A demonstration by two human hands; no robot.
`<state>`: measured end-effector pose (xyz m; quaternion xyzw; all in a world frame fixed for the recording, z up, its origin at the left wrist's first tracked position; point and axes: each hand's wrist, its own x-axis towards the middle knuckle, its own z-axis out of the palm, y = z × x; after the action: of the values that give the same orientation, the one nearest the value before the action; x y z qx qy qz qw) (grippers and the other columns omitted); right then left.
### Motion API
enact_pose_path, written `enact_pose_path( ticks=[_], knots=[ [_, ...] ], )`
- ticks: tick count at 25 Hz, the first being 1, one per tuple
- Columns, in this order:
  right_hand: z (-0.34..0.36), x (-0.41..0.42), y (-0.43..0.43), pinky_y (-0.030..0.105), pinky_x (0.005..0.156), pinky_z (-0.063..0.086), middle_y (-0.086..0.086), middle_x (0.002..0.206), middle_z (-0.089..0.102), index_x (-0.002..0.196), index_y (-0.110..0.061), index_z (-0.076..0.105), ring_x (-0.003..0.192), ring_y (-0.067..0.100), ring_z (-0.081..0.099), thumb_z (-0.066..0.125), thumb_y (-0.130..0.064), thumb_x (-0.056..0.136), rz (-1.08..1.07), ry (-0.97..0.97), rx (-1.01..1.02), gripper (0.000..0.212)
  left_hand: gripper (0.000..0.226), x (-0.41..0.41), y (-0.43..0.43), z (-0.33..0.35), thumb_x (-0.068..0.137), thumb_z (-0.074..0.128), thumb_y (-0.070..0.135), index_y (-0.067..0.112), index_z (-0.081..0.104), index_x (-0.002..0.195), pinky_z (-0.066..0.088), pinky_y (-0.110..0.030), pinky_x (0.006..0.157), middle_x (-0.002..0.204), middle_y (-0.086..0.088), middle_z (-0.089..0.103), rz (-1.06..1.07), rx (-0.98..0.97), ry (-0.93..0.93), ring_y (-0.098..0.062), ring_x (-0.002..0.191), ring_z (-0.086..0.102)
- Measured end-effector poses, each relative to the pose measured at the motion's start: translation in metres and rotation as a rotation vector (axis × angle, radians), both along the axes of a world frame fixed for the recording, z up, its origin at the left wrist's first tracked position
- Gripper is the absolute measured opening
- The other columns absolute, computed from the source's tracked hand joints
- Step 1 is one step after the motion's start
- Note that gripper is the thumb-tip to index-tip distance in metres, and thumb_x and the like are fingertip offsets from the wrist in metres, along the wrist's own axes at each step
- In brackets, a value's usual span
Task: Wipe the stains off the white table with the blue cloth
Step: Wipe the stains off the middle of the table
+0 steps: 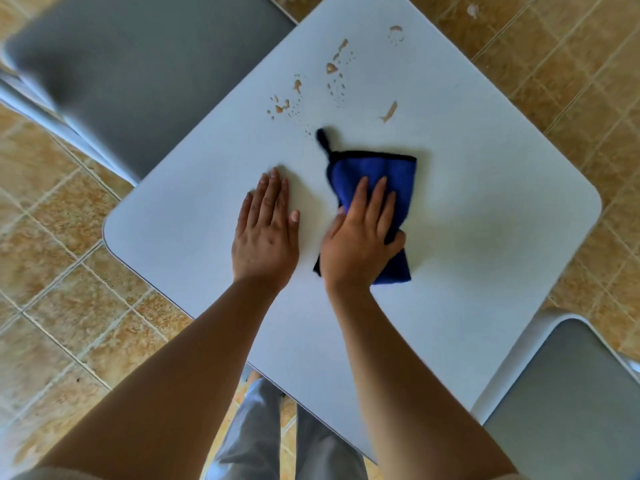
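Observation:
A square white table (485, 209) fills the middle of the head view. Brown liquid stains (332, 68) are scattered over its far part, with droplets around them and one streak (390, 111) to the right. The blue cloth (377, 171), edged in black with a hanging loop, lies on the table just short of the stains. My right hand (360, 240) presses flat on the cloth's near half, thumb and fingers spread over it. My left hand (266, 230) rests palm down on the bare table beside the cloth, fingers together, holding nothing.
A grey-seated chair (138, 74) stands at the table's far left edge. Another grey chair (568, 403) is at the near right corner. The floor (62, 258) is tan tile. My legs in grey trousers (256, 438) show below the table's near edge.

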<state>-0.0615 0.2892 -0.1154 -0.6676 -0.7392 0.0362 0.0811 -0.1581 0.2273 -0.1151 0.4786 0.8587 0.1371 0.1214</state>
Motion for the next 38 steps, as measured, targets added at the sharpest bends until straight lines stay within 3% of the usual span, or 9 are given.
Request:
enact_pose_path(
  ticks=[5, 9, 13, 18, 23, 27, 32, 35, 38],
  knots=[
    [0.003, 0.051, -0.04, 0.047, 0.101, 0.032, 0.0, 0.161, 0.03, 0.151, -0.026, 0.037, 0.146, 0.018, 0.033, 0.043, -0.036, 0.1, 0.196, -0.046, -0.034, 0.052, 0.059, -0.02, 0.006, -0.001, 0.102, 0.009, 0.038, 0.009, 0.01, 0.154, -0.006, -0.03, 0.12, 0.162, -0.005, 0.006, -0.018, -0.033, 0.03, -0.013, 0.148, -0.002],
    [-0.001, 0.073, 0.023, 0.051, 0.099, 0.036, 0.0, 0.159, 0.035, 0.15, -0.024, 0.04, 0.144, 0.02, 0.036, 0.04, -0.034, 0.099, -0.041, -0.082, -0.038, 0.052, 0.059, -0.032, 0.021, -0.004, 0.102, 0.012, 0.036, 0.008, 0.011, 0.154, -0.004, -0.032, 0.121, 0.162, -0.007, 0.008, 0.036, -0.004, 0.047, -0.016, 0.149, 0.002],
    [0.006, 0.038, 0.128, 0.058, 0.109, 0.027, 0.002, 0.165, 0.016, 0.156, -0.023, 0.023, 0.151, 0.023, 0.017, 0.034, -0.034, 0.104, -0.173, -0.034, -0.146, 0.054, 0.058, -0.037, 0.044, -0.008, 0.103, 0.018, 0.034, 0.005, 0.015, 0.153, 0.001, -0.036, 0.121, 0.162, -0.008, 0.01, 0.192, 0.024, 0.059, -0.019, 0.149, 0.005],
    [0.004, -0.022, 0.143, 0.053, 0.105, 0.029, 0.0, 0.163, 0.023, 0.154, -0.024, 0.03, 0.149, 0.02, 0.023, 0.04, -0.033, 0.101, 0.128, -0.039, -0.083, 0.055, 0.056, -0.029, 0.067, -0.011, 0.104, 0.022, 0.031, 0.006, 0.016, 0.153, 0.002, -0.039, 0.121, 0.161, -0.008, 0.013, 0.338, 0.015, 0.08, -0.02, 0.149, 0.007],
    [0.002, 0.025, 0.094, 0.045, 0.098, 0.035, -0.001, 0.159, 0.034, 0.151, -0.026, 0.038, 0.144, 0.018, 0.036, 0.041, -0.034, 0.101, 0.412, -0.087, -0.004, 0.051, 0.057, -0.028, 0.067, -0.01, 0.103, 0.023, 0.032, 0.006, 0.016, 0.153, 0.004, -0.04, 0.121, 0.161, -0.007, 0.014, 0.341, 0.007, 0.085, -0.02, 0.149, 0.008],
    [0.005, 0.062, 0.13, 0.049, 0.099, 0.036, 0.0, 0.159, 0.033, 0.151, -0.025, 0.038, 0.144, 0.019, 0.035, 0.038, -0.037, 0.1, 0.189, -0.137, -0.038, 0.052, 0.056, -0.028, 0.068, -0.01, 0.103, 0.022, 0.032, 0.007, 0.014, 0.153, 0.003, -0.04, 0.121, 0.161, -0.007, 0.013, 0.334, 0.002, 0.088, -0.02, 0.149, 0.007],
    [0.009, 0.007, 0.216, 0.056, 0.11, 0.026, -0.002, 0.165, 0.016, 0.156, -0.025, 0.025, 0.15, 0.019, 0.017, 0.035, -0.036, 0.103, 0.014, -0.065, -0.145, 0.055, 0.056, -0.028, 0.068, -0.011, 0.103, 0.023, 0.03, 0.008, 0.014, 0.154, 0.002, -0.039, 0.121, 0.161, -0.007, 0.013, 0.341, -0.004, 0.1, -0.02, 0.149, 0.007],
    [0.006, -0.039, 0.204, 0.052, 0.109, 0.025, -0.003, 0.164, 0.018, 0.155, -0.028, 0.027, 0.15, 0.018, 0.019, 0.037, -0.036, 0.102, 0.211, -0.062, -0.128, 0.055, 0.056, -0.028, 0.067, -0.01, 0.103, 0.024, 0.03, 0.008, 0.014, 0.154, 0.002, -0.039, 0.121, 0.161, -0.007, 0.013, 0.333, -0.012, 0.089, -0.02, 0.149, 0.007],
    [0.002, -0.046, 0.158, 0.048, 0.1, 0.033, -0.001, 0.157, 0.038, 0.148, -0.026, 0.044, 0.143, 0.019, 0.037, 0.041, -0.035, 0.1, 0.496, -0.044, -0.018, 0.049, 0.056, -0.028, 0.069, -0.009, 0.103, 0.025, 0.03, 0.007, 0.015, 0.153, 0.003, -0.039, 0.121, 0.161, -0.007, 0.014, 0.346, -0.006, 0.098, -0.02, 0.149, 0.009]
  ],
)
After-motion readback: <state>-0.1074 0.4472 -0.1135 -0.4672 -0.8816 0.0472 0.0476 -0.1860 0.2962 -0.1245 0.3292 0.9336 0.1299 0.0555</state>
